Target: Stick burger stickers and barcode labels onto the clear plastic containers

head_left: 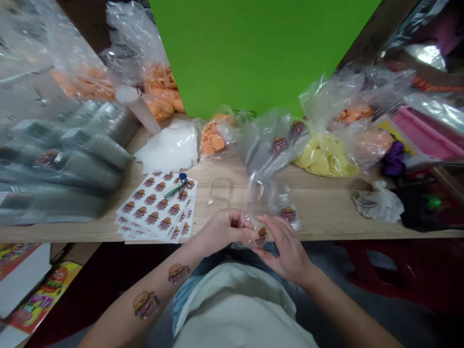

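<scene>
A small clear plastic case with a burger sticker (261, 236) is held over the table's front edge. My left hand (237, 227) pinches its left side, fingers curled. My right hand (284, 246) grips its right side between thumb and fingers. Two burger stickers (145, 303) are stuck on my left forearm. Just beyond my hands lie clear plastic cases (261, 192), and another burger sticker (289, 213) shows on clear plastic by my right hand. Sheets of burger stickers (152, 205) lie to the left, with a green-handled cutter (174, 189) on top.
Stacked clear packages (72, 169) fill the left side. White sheets (170, 145), a bag of orange pieces (213, 137) and a bag of yellow pieces (324, 157) line the back, before a green panel (253, 53). Crumpled paper (379, 203) lies right, near a pink tray (427, 133).
</scene>
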### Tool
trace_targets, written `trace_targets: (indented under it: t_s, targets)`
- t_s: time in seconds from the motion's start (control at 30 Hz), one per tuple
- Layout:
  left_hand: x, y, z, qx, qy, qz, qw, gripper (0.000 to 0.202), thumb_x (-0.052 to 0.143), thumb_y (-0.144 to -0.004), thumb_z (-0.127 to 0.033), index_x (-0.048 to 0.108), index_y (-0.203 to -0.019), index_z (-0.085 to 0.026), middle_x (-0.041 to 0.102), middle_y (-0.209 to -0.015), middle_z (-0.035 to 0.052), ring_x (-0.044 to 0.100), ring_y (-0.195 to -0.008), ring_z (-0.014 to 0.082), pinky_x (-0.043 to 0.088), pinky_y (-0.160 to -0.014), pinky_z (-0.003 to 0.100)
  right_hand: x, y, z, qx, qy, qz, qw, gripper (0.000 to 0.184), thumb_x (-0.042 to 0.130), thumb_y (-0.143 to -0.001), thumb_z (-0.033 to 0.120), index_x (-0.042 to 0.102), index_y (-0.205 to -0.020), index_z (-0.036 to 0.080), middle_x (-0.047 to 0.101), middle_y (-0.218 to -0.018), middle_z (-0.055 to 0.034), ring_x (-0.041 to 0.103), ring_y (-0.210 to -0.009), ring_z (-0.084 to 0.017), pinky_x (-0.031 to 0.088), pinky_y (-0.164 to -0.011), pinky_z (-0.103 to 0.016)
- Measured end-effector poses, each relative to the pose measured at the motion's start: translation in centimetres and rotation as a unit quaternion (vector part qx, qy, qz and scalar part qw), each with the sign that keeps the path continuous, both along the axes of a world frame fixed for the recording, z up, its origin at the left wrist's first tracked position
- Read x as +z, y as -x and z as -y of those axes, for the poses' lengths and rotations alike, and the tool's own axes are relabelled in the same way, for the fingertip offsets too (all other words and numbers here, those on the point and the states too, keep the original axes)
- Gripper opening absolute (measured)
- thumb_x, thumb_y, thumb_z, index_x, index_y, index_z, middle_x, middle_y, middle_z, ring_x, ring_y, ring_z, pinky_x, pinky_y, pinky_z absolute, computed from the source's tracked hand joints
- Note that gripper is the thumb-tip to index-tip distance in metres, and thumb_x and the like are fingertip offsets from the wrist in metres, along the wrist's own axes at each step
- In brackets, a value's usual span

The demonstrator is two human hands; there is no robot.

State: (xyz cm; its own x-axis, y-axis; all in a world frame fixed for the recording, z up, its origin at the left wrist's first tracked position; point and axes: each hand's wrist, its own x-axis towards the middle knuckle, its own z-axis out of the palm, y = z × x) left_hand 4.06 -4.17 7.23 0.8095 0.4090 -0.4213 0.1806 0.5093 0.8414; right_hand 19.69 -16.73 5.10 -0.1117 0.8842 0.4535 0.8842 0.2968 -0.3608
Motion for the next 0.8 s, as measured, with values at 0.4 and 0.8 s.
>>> trace_targets:
  t_s: [0.4, 0.8]
  targets:
    - [-0.7, 0.3, 0.1, 0.040, 0.130, 0.023, 0.990, 0.027, 0.077, -0.060, -0.024, 0.064, -0.080, -0.012, 0.066, -0.069, 0.0007, 0.060, -0.062, 0.0089, 0.047, -0.064, 0.021, 0.0, -0.3, -0.8, -0.022, 0.038, 0.011, 0.999, 0.080, 0.064, -0.074, 0.043, 0.023, -0.139, 0.021, 0.051, -0.118, -0.0125, 0.047, -0.110, -0.028, 0.043, -0.091, -0.046]
    - [-1.3, 1.0, -1.6, 0.055, -0.119, -0.029, 0.991, 0.038, 0.061, -0.070, -0.051, 0.047, -0.066, -0.016, 0.044, -0.059, -0.0059, 0.045, -0.053, 0.0065, 0.043, -0.055, 0.021, 1.5, -5.7, 0.1, -0.036, 0.137, 0.014, 0.990, 0.063, 0.061, -0.076, 0.041, 0.036, -0.132, 0.025, 0.052, -0.120, -0.0100, 0.049, -0.111, -0.026, 0.043, -0.093, -0.044]
